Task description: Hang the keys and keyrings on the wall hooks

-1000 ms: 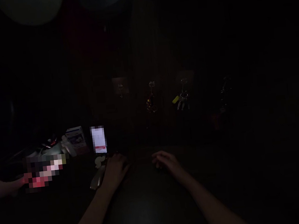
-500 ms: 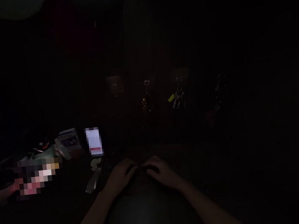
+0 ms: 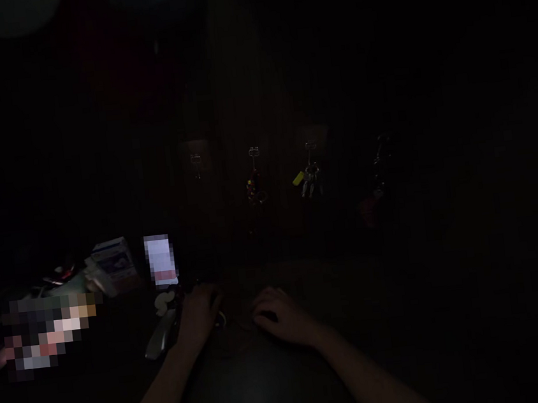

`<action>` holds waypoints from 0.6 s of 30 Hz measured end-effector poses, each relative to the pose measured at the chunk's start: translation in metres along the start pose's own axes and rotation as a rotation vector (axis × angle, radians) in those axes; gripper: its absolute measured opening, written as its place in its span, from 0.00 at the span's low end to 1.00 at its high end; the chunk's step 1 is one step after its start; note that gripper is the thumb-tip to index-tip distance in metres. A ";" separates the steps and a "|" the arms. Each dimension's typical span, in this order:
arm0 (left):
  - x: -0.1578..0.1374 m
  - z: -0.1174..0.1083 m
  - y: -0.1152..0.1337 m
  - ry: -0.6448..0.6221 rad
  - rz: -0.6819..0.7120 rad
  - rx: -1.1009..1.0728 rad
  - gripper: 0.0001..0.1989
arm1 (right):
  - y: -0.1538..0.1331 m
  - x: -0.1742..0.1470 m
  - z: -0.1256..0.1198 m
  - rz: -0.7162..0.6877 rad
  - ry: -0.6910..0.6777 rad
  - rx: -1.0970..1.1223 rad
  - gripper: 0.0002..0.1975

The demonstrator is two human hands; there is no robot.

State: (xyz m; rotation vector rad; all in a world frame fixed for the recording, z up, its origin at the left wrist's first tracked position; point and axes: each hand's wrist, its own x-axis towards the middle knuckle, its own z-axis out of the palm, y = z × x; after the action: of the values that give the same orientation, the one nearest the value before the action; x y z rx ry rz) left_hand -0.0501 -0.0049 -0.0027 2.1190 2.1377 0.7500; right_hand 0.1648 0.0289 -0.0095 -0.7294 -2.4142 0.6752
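Observation:
The view is very dark. My left hand is at the table, beside a shiny grey long-handled object and a pale rounded piece; its fingertips are lost in shadow. A small pale ring-shaped thing shows by its thumb side, and whether it is held I cannot tell. To the right, my right hand has its fingers curled in towards the thumb over the dark tabletop. Anything between those fingers is too dark to make out.
A lit phone-like screen stands behind my left hand, with a small box left of it. Further left is a blurred-out bright patch. Keys and a trinket hang from hooks at the back.
My left hand has moved left, away from my right hand, towards the grey object. The small pale ring now shows beside it. The whole view has shifted slightly.

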 end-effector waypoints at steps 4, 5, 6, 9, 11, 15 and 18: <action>-0.002 0.001 0.009 0.042 0.024 -0.190 0.10 | 0.007 0.003 0.003 0.039 0.061 0.093 0.08; -0.002 0.001 0.011 0.050 0.027 -0.250 0.10 | 0.009 0.003 0.004 0.069 0.089 0.123 0.08; -0.003 0.002 0.014 0.055 0.028 -0.304 0.09 | 0.010 0.004 0.004 0.105 0.118 0.157 0.08; -0.006 0.002 0.023 0.058 0.021 -0.400 0.09 | 0.012 0.006 0.005 0.211 0.191 0.257 0.12; -0.008 0.003 0.028 0.051 0.000 -0.426 0.09 | 0.011 0.007 0.008 0.247 0.223 0.303 0.14; -0.009 0.006 0.037 0.029 -0.034 -0.482 0.10 | 0.010 0.009 0.014 0.250 0.248 0.253 0.13; -0.009 0.008 0.041 0.003 -0.028 -0.518 0.11 | 0.009 0.011 0.015 0.224 0.249 0.226 0.06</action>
State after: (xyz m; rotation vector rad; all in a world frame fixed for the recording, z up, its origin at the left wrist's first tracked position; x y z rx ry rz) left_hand -0.0088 -0.0127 0.0021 1.8068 1.7186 1.1511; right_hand 0.1515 0.0377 -0.0220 -0.9365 -2.0106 0.8732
